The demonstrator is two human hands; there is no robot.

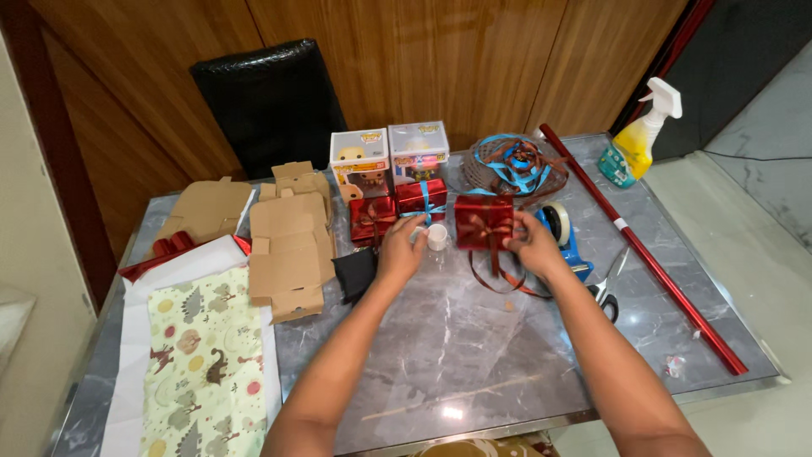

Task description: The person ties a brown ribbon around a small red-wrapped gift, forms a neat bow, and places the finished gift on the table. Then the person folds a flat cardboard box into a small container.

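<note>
While the red box (484, 222) is steadied by the right hand (531, 245), whose fingers are pressed to its side, a small tape roll (436, 236) is pinched in the left hand (400, 251), kept close for the brown ribbon (499, 275) trailing below the fingers. Beyond the fingertips two wrapped boxes (397, 209) are lined up; right of the right hand a dispenser (562, 233) and scissors (607, 286) are laid within reach

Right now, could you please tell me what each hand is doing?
Left hand: closed on a small white roll.
Right hand: holding the red gift box.
</note>
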